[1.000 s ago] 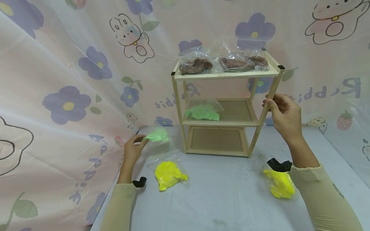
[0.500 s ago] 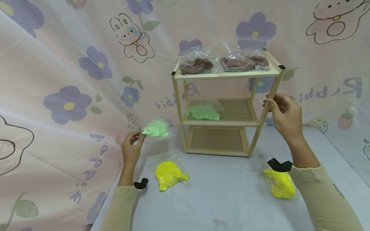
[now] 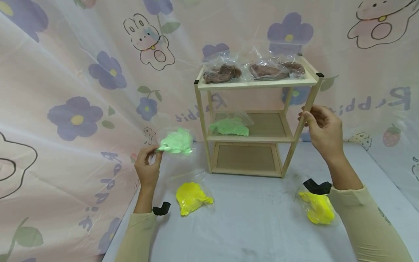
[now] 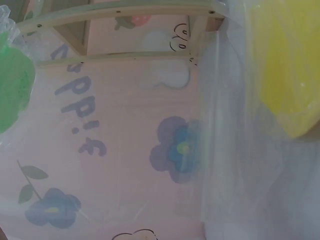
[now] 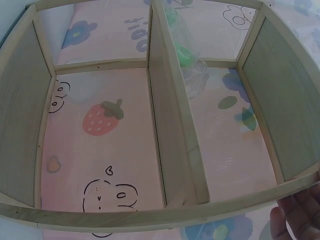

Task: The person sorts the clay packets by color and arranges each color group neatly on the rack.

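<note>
My left hand [image 3: 147, 168] pinches the edge of a clear plastic bag holding a light green, clay-like lump [image 3: 176, 142], raised above the table to the left of the shelf. That bagged green lump [image 4: 15, 82] also shows at the left of the left wrist view. My right hand [image 3: 325, 133] holds the right front post of a three-tier wooden shelf rack [image 3: 250, 139], thumb in front and fingers behind. In the right wrist view its fingers [image 5: 302, 212] lie against the wooden frame. Another bagged green lump [image 3: 229, 127] sits on the middle tier, at its left.
Bags with brown pieces [image 3: 222, 74] lie on the top tier. A bagged yellow lump [image 3: 191, 198] rests on the white table [image 3: 248, 218] in front of my left hand, another yellow one [image 3: 317, 209] beside my right forearm. A printed curtain [image 3: 75, 153] hangs behind and left.
My left hand has lifted the bagged green lump higher and drawn slightly left and back. The right hand stays on the post; the rack and the other bags have not moved.
</note>
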Tool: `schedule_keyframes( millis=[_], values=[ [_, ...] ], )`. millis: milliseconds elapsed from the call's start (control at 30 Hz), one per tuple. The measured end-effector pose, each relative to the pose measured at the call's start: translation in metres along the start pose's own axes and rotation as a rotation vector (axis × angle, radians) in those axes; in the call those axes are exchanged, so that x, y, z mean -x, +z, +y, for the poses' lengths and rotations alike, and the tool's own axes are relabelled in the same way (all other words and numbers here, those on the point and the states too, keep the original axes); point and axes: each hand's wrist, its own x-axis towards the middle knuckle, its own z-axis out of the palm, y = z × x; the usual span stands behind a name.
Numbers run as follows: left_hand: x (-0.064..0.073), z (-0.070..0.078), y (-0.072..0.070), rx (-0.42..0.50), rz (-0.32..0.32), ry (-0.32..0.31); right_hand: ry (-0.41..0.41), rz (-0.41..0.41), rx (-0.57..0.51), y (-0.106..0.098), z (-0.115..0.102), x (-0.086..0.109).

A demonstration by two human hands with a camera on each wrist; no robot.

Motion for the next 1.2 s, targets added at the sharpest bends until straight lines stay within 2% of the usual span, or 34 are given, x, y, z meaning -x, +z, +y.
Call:
schedule_keyframes(
  millis=[200,600,900,1200],
  values=[
    [-0.002,0.017,0.007,0.074,0.064,0.089,0.002,0.003,-0.001,-0.001,0.000,-0.001],
    [-0.005,0.052,0.019,0.127,0.146,0.213,0.014,0.004,-0.004,0.000,-0.001,-0.002],
    [0.000,0.076,0.035,0.155,0.089,0.237,0.022,0.007,0.008,0.000,0.000,-0.001],
    [0.006,0.091,0.063,0.202,0.003,0.296,0.012,0.004,-0.004,-0.001,-0.001,-0.001]
  ],
)
